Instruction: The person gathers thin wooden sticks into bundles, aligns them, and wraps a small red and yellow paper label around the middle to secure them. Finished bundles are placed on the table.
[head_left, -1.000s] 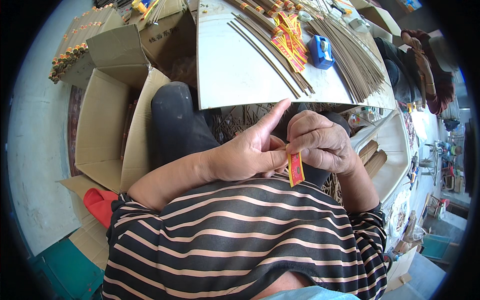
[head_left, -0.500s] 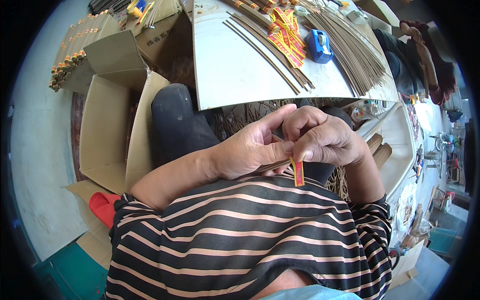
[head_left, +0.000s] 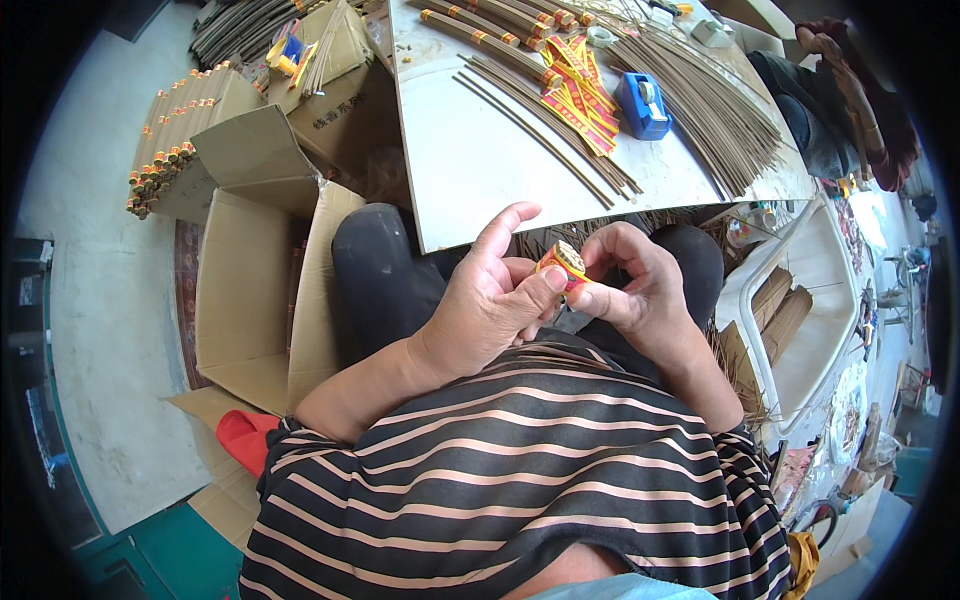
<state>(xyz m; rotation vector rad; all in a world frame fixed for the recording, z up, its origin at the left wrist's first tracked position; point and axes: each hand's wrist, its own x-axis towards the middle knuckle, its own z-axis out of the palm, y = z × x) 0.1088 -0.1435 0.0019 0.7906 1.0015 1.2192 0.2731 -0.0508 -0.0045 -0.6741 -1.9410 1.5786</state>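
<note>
Over my lap, I hold a bundle of brown incense sticks (head_left: 570, 252) with its round end facing up. A red and yellow paper label (head_left: 577, 284) is wrapped around that end. My left hand (head_left: 485, 305) is closed around the bundle, thumb pressed on the label and index finger stretched out. On the other side, my right hand (head_left: 640, 285) pinches the label's edge between thumb and curled fingers. Most of the bundle's length is hidden by my hands.
Ahead stands a white table (head_left: 480, 150) with loose sticks (head_left: 700, 115), labels (head_left: 580, 95), a blue tape dispenser (head_left: 642, 105) and banded bundles (head_left: 485, 40). An open cardboard box (head_left: 245, 290) is on my left, more bundles (head_left: 175, 135) beyond. A white tub (head_left: 800, 330) sits right.
The label strip that hung down from my right fingers now goes around the bundle's end. The bundle has tipped so its end shows, and my right hand has opened slightly and moved lower.
</note>
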